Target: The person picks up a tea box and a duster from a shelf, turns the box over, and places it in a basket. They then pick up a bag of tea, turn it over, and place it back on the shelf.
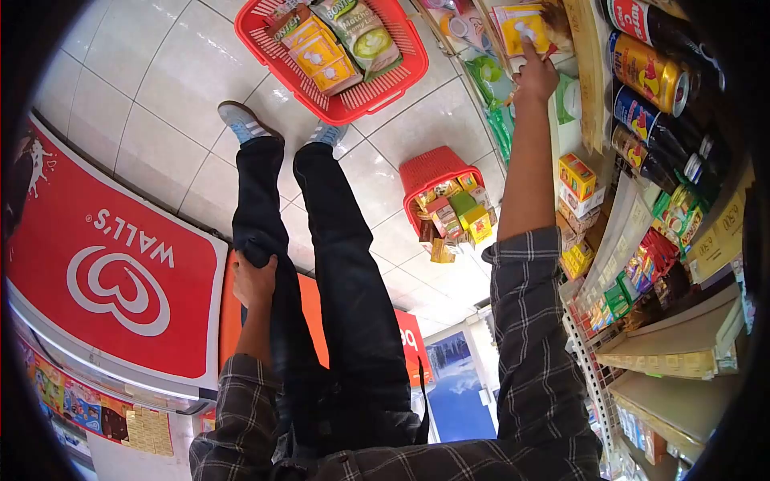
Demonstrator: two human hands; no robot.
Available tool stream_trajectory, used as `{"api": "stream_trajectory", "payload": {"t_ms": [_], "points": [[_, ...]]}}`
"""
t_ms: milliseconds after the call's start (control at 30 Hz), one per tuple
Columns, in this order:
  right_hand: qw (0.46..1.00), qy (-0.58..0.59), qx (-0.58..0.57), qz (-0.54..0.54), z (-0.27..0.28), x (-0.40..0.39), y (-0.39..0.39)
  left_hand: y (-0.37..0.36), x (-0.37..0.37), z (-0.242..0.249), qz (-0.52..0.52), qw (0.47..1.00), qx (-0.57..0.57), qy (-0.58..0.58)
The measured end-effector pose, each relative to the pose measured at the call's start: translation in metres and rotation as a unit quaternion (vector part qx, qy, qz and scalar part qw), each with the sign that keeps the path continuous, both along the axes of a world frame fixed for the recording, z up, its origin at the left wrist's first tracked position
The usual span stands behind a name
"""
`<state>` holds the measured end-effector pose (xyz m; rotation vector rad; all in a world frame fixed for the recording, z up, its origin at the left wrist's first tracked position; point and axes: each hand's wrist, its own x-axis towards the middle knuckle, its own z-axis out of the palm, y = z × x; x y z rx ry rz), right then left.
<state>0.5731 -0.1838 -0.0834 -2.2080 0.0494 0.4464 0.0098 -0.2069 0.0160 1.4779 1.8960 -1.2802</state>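
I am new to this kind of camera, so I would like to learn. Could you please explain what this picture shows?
There is no machine here, only a person with two bare hands. The camera is worn on the head and looks down, so the legs, arms and shirt fill the middle.

The left hand rests at the knee. The right hand reaches up in the picture, its fingertips at a yellow pack among the shelf goods. It does not seem to have lifted anything.

On the tiled floor stand two red baskets: one with packs inside, another with many small boxes. Cans and bottles are at the right edge of the picture; a red sign is at the left.
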Motion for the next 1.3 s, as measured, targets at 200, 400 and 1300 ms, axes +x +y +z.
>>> {"api": "stream_trajectory", "payload": {"t_ms": [200,400,1300], "points": [[0.968,-0.242,-0.068,0.015,0.01,-0.026,-0.001,0.007,0.005,0.003,0.003,1.0,-0.019,0.004],[0.973,-0.179,-0.065,0.132,0.026,-0.035,0.024,0.011,0.006,0.001,-0.004,1.0,-0.027,0.015],[0.967,-0.156,-0.171,0.106,0.005,-0.011,0.034,0.036,-0.004,-0.006,0.0,0.999,-0.032,0.001]]}}
